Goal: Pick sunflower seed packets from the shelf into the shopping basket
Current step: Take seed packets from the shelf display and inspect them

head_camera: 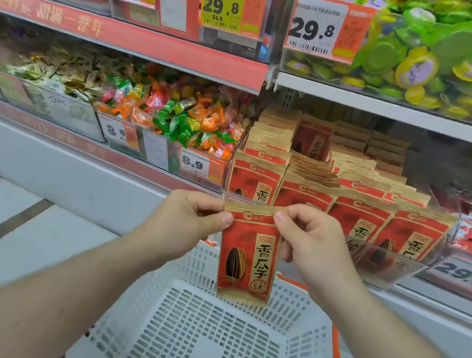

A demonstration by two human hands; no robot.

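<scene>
I have one sunflower seed packet (246, 260) hanging upright over the white basket (189, 330), my left hand (189, 220) and right hand (306, 235) each pinching a top corner between thumb and curled fingers. If one pinch lets go first, I judge it could swing and catch the basket's far rim.
</scene>
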